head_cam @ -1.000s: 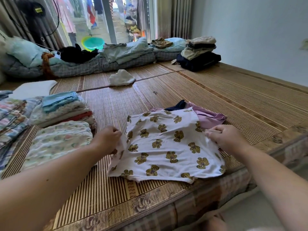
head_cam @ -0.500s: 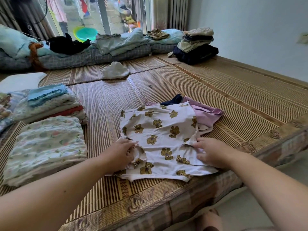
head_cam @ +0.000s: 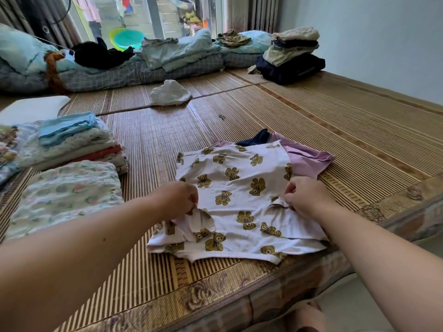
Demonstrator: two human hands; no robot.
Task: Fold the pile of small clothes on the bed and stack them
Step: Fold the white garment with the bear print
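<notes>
Mid-fold at the bed's near edge: my left hand and right hand each pinch a side of the white bear-print shirt. It lies flat on the mat, partly over a purple garment. Next, I judge, both sides fold inward before it joins the folded stacks at left.
</notes>
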